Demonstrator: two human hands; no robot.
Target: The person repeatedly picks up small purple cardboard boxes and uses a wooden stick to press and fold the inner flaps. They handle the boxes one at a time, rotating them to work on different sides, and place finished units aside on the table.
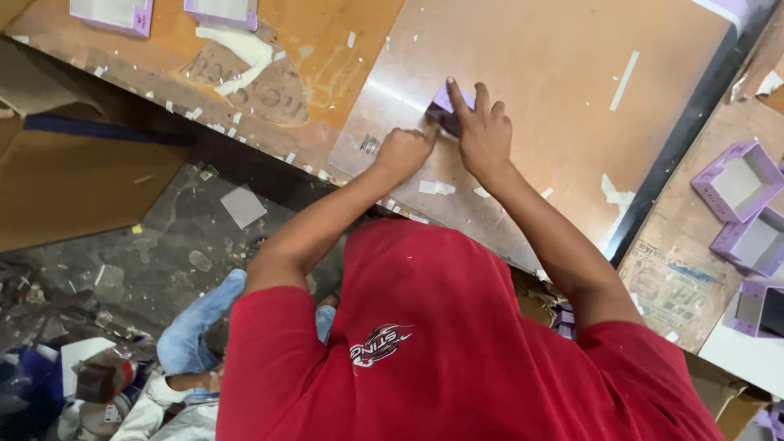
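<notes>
I am pressing my right hand (485, 131) flat over the small purple box (446, 104), fingers spread and lying across its top, pinning it against the smooth board (572, 114) so it is not sliding. My left hand (402, 152) is curling into a loose fist just beside it, thumb tip touching the box's near edge; whether it is pinching anything I cannot tell. More open purple boxes (737, 181) are sitting well apart to the right.

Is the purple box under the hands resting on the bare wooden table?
No. The purple box sits on a shiny metal sheet, pressed by the right hand, with the left hand beside it.
</notes>
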